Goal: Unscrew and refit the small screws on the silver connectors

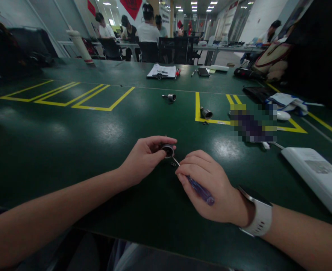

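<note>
hands point(175, 167) low over the table point(70, 150), left gripping a metal cup point(168, 150), right a screwdriver point(200, 190).

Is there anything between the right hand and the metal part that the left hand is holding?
Nothing visible blocks the way; only the screwdriver's shaft spans the gap from the right hand to the metal part.

The left hand point(143, 158) holds a metal cup point(167, 150) near the bench's point(112, 210) front edge, its open end showing, and the right hand point(208, 184) grips a screwdriver point(201, 191) whose tip is at the cup's rim. Small rings point(173, 164) lie just beside the cup. Farther toward the bench's back edge are two metal parts, one point(206, 113) by a yellow tape corner point(197, 117), and a clipboard point(161, 71).
</note>
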`<state>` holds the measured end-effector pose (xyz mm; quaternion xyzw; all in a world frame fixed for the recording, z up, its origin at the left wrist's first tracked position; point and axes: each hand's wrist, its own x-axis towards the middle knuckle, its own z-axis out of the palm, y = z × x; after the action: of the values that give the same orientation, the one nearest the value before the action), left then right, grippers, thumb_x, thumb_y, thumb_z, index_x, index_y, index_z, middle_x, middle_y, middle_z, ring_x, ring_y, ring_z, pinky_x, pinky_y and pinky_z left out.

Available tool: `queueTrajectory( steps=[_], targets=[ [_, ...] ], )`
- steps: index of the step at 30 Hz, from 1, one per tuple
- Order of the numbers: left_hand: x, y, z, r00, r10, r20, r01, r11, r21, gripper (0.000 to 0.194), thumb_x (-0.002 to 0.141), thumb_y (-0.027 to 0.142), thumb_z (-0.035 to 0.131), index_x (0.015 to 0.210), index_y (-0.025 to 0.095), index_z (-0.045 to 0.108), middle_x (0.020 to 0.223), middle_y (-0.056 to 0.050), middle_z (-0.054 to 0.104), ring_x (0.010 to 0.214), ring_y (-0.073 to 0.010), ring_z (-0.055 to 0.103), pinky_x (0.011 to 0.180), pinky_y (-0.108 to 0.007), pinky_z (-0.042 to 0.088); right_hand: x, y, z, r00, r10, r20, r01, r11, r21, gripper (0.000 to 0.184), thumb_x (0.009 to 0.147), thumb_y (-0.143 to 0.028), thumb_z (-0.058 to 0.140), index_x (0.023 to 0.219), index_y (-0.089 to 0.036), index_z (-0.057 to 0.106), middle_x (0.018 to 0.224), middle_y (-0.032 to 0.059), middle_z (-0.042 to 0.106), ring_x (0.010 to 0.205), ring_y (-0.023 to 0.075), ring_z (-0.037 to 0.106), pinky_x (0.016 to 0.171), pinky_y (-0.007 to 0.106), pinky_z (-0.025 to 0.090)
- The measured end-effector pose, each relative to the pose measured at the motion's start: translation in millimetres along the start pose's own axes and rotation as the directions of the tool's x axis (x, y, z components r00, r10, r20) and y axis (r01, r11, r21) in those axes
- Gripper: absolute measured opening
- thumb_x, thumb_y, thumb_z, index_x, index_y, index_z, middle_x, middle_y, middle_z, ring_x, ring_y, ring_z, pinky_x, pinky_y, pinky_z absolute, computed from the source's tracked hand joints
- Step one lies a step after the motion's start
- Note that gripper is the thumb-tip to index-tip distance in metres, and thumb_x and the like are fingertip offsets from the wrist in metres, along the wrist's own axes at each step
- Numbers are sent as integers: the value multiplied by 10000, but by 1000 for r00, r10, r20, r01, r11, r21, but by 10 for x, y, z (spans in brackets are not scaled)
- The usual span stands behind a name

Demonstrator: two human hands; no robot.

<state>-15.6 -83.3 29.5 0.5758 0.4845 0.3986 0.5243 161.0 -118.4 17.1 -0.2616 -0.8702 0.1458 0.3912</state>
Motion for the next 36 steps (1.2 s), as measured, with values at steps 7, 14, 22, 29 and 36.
queueTrajectory(
  steps=[7,14,22,29,36],
  targets=[
    [-5,8,-2,1000,-10,3,10,1000,17,298,684,123,609,977,134,666,982,-61,701,857,-173,653,839,-332,511,6,13,-5,999,38,-26,-36,997,65,125,811,-62,488,869,-126,579,818,78,631,801,172,562,769,342,472],
    [-13,16,3,1000,1,2,-1,1000,4,270,690,124,609,953,135,672,973,-58,701,915,-190,647,858,-340,507,0,15,-4,999,26,-33,-24,999,41,127,810,-71,488,874,-132,579,821,76,632,801,176,570,770,352,470],
    [-20,24,8,1000,9,-1,-9,1000,8,254,695,134,616,940,147,678,961,-60,704,905,-199,651,852,-350,511,1,6,-14,999,44,-22,-42,997,67,141,822,-88,473,889,-166,569,832,64,636,798,181,571,773,373,473],
    [-7,1,11,1000,-1,1,1,1000,-19,243,706,117,605,944,140,651,945,-51,693,892,-186,647,842,-339,507,-6,-12,-9,996,88,-20,-86,992,97,136,813,-74,487,862,-159,581,825,62,637,799,179,573,772,360,467],
    [25,-11,-41,998,-39,-40,34,993,-117,332,658,91,665,982,136,609,976,-59,672,909,-183,631,890,-357,476,-5,88,-63,883,416,-219,-274,833,481,188,876,-216,489,1019,-199,610,933,49,670,893,188,617,788,362,476]
  ],
)
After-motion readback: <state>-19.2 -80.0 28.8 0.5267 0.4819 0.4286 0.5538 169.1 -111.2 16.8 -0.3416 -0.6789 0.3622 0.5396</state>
